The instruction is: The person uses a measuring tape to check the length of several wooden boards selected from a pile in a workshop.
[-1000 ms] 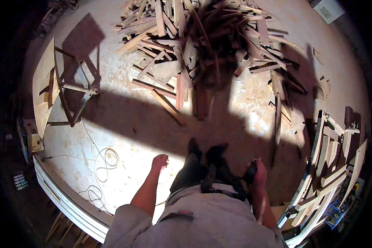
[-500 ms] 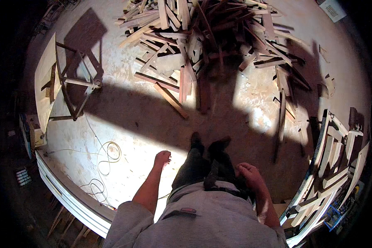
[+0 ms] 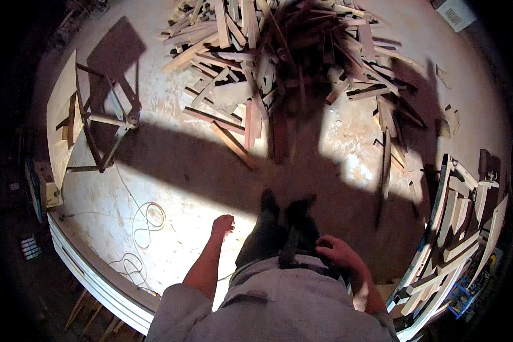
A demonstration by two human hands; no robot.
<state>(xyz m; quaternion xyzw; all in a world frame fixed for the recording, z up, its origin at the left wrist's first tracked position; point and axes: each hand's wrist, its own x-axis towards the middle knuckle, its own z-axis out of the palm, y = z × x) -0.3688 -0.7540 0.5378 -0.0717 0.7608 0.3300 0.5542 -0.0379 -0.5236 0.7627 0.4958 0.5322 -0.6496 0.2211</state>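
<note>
Your left hand (image 3: 223, 225) is hanging away from your thigh, partly open, fingers loosely bent, with nothing showing in it. Your right hand (image 3: 334, 249) is hovering near your belt (image 3: 302, 262), fingers half bent; I cannot tell whether it is holding or touching anything. Ahead, beyond your shoes (image 3: 269, 200), a wood pile (image 3: 279, 57) is lying on the floor (image 3: 179, 242).
</note>
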